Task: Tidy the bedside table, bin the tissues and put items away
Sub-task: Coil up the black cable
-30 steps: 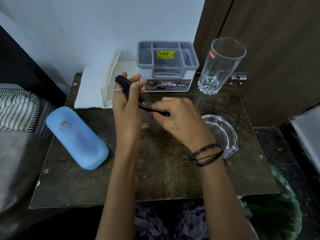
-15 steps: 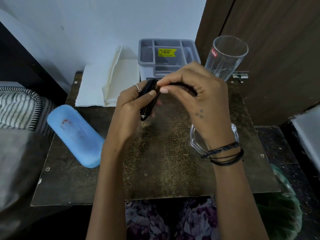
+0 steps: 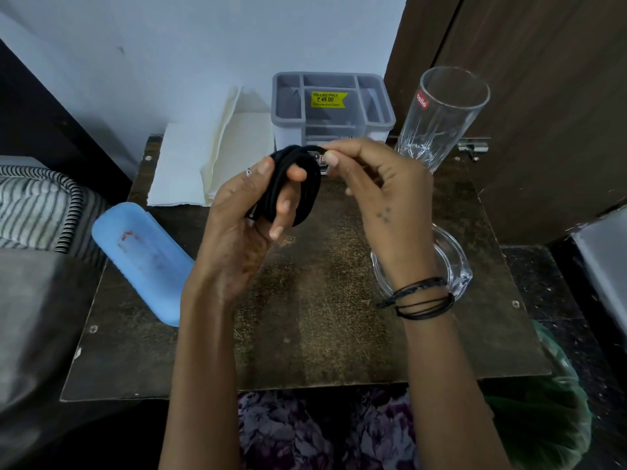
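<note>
A coiled black cable (image 3: 307, 184) hangs above the middle of the dark wooden bedside table (image 3: 305, 334). My left hand (image 3: 251, 215) holds the coil, its fingers threaded through the loops. My right hand (image 3: 380, 195) pinches the cable's free end at the top of the coil. Behind them stands a grey compartment organiser (image 3: 332, 106) with a yellow price sticker. White tissues (image 3: 210, 164) lie folded at the back left corner.
A blue glasses case (image 3: 142, 259) lies near the left edge. A tall clear glass (image 3: 441, 117) stands at the back right, and a glass ashtray (image 3: 451, 262) sits under my right wrist. A green bin bag (image 3: 549, 415) hangs below the front right corner. Striped bedding (image 3: 34, 205) is at the left.
My right hand has kept winding the cable round my left hand, so the coil is thicker. Both hands have risen slightly toward the organiser.
</note>
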Tool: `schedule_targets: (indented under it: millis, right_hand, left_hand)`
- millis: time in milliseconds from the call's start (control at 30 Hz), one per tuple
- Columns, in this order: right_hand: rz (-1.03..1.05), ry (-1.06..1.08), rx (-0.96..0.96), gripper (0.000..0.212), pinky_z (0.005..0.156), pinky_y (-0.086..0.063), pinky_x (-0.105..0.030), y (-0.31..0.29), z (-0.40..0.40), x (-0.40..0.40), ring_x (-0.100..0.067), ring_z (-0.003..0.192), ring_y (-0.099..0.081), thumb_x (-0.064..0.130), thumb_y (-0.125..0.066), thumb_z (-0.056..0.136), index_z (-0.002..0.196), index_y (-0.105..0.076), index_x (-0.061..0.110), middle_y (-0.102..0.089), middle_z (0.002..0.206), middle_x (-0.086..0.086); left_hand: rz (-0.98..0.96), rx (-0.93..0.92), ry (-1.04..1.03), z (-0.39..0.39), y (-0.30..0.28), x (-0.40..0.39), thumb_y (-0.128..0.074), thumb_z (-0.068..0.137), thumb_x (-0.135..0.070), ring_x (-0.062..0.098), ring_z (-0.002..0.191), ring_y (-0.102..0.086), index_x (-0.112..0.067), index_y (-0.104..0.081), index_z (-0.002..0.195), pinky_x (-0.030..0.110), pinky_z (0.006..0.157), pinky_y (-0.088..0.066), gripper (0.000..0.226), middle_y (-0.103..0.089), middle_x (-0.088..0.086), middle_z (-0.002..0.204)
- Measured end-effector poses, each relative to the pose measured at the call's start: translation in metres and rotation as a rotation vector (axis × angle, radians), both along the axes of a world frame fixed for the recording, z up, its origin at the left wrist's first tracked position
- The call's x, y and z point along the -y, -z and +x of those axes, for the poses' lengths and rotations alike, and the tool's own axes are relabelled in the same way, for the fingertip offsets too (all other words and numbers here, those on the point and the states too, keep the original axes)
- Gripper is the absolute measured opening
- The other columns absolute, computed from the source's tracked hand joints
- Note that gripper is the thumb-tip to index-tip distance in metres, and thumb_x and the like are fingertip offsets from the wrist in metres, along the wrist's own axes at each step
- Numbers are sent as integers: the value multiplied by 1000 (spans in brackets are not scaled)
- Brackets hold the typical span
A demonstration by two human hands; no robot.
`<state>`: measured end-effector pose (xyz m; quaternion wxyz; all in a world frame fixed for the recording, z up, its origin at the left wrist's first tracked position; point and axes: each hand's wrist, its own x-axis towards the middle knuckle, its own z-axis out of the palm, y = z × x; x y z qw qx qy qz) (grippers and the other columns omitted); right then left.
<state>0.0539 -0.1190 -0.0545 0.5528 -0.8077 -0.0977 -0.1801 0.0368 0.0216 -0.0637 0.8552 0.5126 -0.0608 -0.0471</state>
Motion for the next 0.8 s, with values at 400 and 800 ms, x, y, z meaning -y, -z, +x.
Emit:
schedule_targets:
  millis: [400, 800]
  right_hand:
    - [-250, -67, -169, 25, 68, -42, -19, 10, -4, -19, -4, 79, -50, 22, -61, 89, 112, -69, 17, -50, 85, 9]
    - [579, 104, -321, 6, 68, -57, -21, 1, -2, -13, -6, 63, -64, 5, -65, 84, 81, -70, 7, -65, 69, 0]
  left_hand:
    - [-670, 4, 153, 14, 7, -10, -68, 74, -6, 6, 46, -53, 3, -66, 96, 13, 49, -46, 23, -58, 2, 66]
    - [-546, -144, 165, 16, 10, -1, -68, 71, -16, 1, 36, -50, -9, -60, 67, 10, 39, -42, 11, -53, -2, 61]
